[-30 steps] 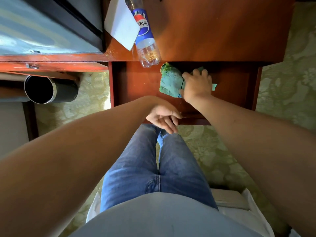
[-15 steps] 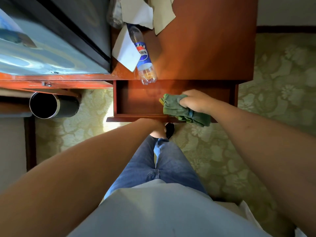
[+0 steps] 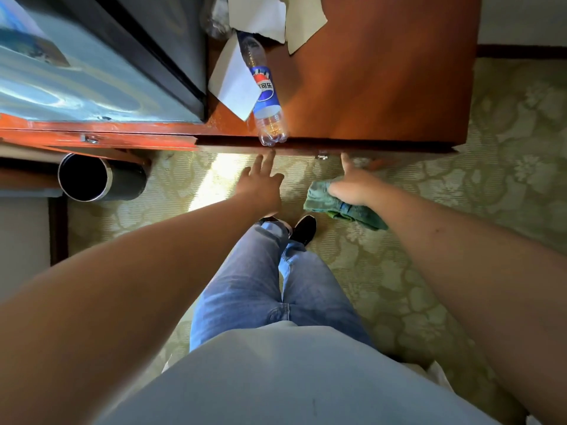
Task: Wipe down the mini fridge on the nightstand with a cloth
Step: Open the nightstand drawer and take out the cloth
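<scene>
Head view: nightstand (image 3: pixel 383 96) over patterned carpet (image 3: pixel 460 256); right hand (image 3: pixel 352 187) clutching cloth (image 3: pixel 325 200), left hand (image 3: pixel 260 184) splayed.

drawer (image 3: pixel 325 147) now pushed shut under the nightstand top, no longer open, left hand (image 3: pixel 260 185) raised with straight fingers to the drawer front, right hand (image 3: pixel 352 185) lifted out of the drawer, gripping the green cloth (image 3: pixel 325 204) with one finger at the front
</scene>
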Motion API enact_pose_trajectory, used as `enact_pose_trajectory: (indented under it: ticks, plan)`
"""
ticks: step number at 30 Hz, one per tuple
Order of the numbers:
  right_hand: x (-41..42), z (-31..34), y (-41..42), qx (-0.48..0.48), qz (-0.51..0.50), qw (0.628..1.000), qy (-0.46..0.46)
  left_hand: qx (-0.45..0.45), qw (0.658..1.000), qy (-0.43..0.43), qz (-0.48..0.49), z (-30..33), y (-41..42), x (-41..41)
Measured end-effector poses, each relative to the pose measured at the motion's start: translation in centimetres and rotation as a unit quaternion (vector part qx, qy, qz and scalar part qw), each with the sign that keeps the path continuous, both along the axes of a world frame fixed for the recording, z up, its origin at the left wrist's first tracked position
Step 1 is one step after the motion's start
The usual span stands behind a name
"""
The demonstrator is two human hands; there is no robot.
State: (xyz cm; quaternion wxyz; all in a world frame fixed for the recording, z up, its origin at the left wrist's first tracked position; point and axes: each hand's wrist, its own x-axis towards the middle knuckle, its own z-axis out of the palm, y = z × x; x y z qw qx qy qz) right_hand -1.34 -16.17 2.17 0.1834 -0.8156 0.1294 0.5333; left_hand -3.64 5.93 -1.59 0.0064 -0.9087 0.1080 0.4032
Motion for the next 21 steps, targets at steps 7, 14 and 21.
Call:
enact_pose_trajectory:
  ticks: [7,14,21]
  plan:
    - [1.4,1.0,0.8,0.036,0.019,0.998,-0.05,-0.043,0.999,-0.024,0.021,1.8,-0.1,2.4]
    - [2.6,2.2,1.8,0.058,0.042,0.995,-0.069,-0.049,0.996,-0.047,0.052,3.4,-0.4,4.8]
    - [5.0,6.7,1.9,0.049,0.065,0.99,-0.115,-0.057,0.995,-0.069,0.053,7.0,-0.4,6.3]
